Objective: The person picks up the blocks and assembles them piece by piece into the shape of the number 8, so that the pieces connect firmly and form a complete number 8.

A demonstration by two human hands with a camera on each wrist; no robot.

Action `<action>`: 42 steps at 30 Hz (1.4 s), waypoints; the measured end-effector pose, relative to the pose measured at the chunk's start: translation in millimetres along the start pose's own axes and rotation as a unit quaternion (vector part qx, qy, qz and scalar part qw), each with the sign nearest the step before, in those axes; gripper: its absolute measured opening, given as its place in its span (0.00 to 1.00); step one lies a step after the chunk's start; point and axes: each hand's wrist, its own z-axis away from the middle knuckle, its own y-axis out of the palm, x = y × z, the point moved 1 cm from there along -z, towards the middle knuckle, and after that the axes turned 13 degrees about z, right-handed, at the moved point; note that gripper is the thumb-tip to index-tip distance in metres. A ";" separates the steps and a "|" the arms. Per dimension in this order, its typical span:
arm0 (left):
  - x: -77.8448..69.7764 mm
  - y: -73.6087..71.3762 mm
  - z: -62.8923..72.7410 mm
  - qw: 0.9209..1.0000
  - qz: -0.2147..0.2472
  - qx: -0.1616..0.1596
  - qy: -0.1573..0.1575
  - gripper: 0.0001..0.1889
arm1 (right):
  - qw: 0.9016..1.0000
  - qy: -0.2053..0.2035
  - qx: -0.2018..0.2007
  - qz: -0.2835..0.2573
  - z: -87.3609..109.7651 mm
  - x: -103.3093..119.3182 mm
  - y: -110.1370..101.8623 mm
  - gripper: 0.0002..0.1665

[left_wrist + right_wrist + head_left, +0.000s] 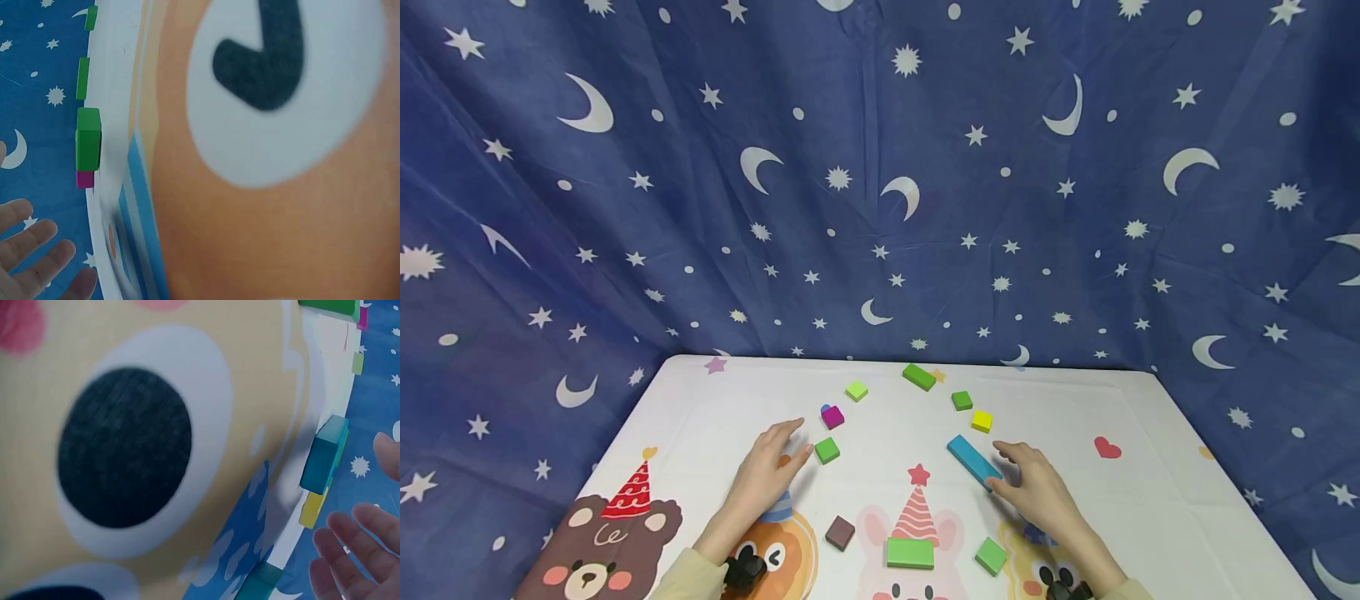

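Left hand (763,477) is hanging loose, fingers a bit bent, thumb apart from them. Right hand (1036,490) is pretty much mirroring it, gripping nothing. Both forearms (718,533) angle inward from pale sleeves (688,577).

Long blue block (973,462) left of my right hand (1039,490); squarish yellow block (982,422) behind the blue; squarish green block (827,451) right of my left hand (763,473), squarish brown block (840,533) nearer me.

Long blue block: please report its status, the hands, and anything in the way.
Left hand empty, near a green block. Right hand at the long blue block, not gripping it; contact unclear. Possible obstacle: yellow block near its far end.
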 end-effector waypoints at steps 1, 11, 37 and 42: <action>0.2 0.5 -0.4 1.000 0.004 0.003 -0.004 0.26 | 1.000 0.001 0.003 0.001 -0.4 0.4 0.3 0.35; 0.2 5.6 -5.7 0.998 0.040 0.025 -0.033 0.25 | 1.000 0.013 0.021 0.011 -3.1 3.3 3.9 0.35; 7.5 22.9 -14.4 0.993 0.103 0.005 -0.060 0.21 | 0.998 0.028 0.051 0.031 -10.7 10.8 9.4 0.34; 5.5 25.0 -17.4 0.993 0.094 0.010 -0.065 0.20 | 0.998 0.026 0.047 0.040 -12.2 10.8 10.6 0.34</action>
